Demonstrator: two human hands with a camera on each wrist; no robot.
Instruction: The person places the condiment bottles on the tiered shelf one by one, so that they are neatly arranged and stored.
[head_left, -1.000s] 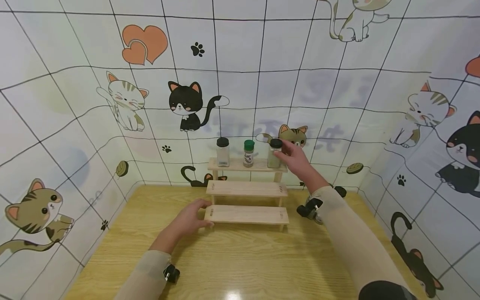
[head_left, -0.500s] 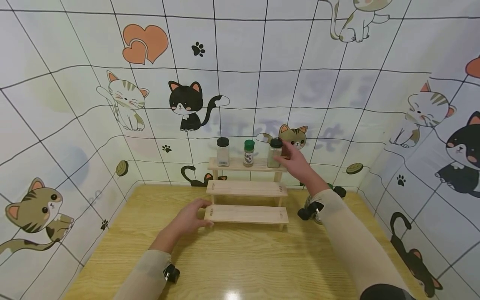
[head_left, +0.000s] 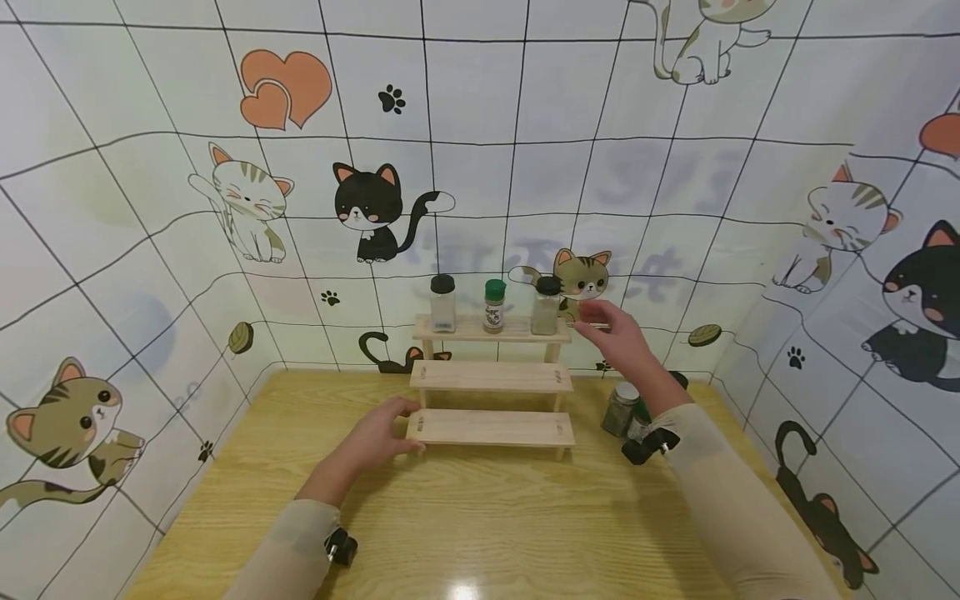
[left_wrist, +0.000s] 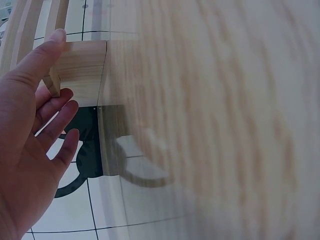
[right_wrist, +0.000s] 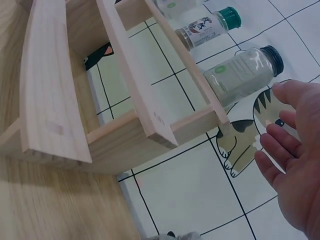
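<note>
A three-tier wooden rack stands against the wall in the head view. Three spice jars are upright on its top tier: a clear black-lidded jar at the left, a small green-capped shaker in the middle, and a black-lidded jar of pale green contents at the right. Just right of that last jar, my right hand is apart from it, fingers loosely bent and holding nothing, as the right wrist view confirms. My left hand grips the left end of the bottom tier between thumb and fingers.
On the table, right of the rack, stand several more jars, including a spice jar with a pale lid; my right forearm partly hides them. A cat-patterned wall covering closes in the back and both sides.
My right hand has let go of the right black-lidded jar and drawn back to the right and slightly down. The jar stays on the top tier. My left hand keeps its place.
</note>
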